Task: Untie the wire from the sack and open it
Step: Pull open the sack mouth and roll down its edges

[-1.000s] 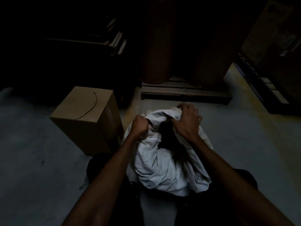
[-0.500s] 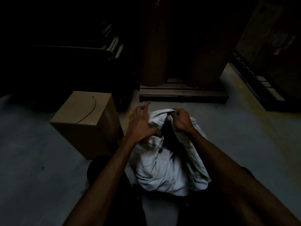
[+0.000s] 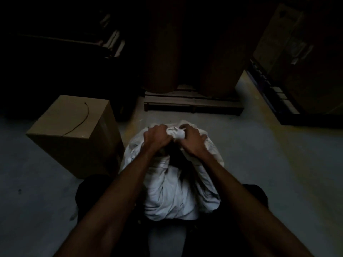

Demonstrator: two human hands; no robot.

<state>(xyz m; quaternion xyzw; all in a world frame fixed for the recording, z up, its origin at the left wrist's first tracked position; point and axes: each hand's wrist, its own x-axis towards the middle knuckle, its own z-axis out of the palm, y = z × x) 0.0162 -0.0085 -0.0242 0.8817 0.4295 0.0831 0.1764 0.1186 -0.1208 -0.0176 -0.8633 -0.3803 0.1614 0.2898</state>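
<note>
A white cloth sack (image 3: pixel 172 193) stands on the floor between my legs, in dim light. My left hand (image 3: pixel 156 139) grips the bunched top of the sack from the left. From the right, my right hand (image 3: pixel 192 140) grips the same bunched cloth, and a small knot of fabric shows between the two hands. A thin dark wire (image 3: pixel 81 118) lies loose in a curve on top of the cardboard box (image 3: pixel 74 145) to the left, apart from the sack. The sack's mouth is hidden under my hands.
The cardboard box stands close against the sack's left side. A wooden pallet (image 3: pixel 193 105) with two tall brown rolls (image 3: pixel 163 52) is just beyond the sack. Dark shelving and boxes (image 3: pixel 289 52) fill the right background. Grey floor lies to the left and right.
My left hand went from a grip to spread fingers, and now grips the sack top again. Both hands have come together over the bunched cloth. The wire has stayed on the box.
</note>
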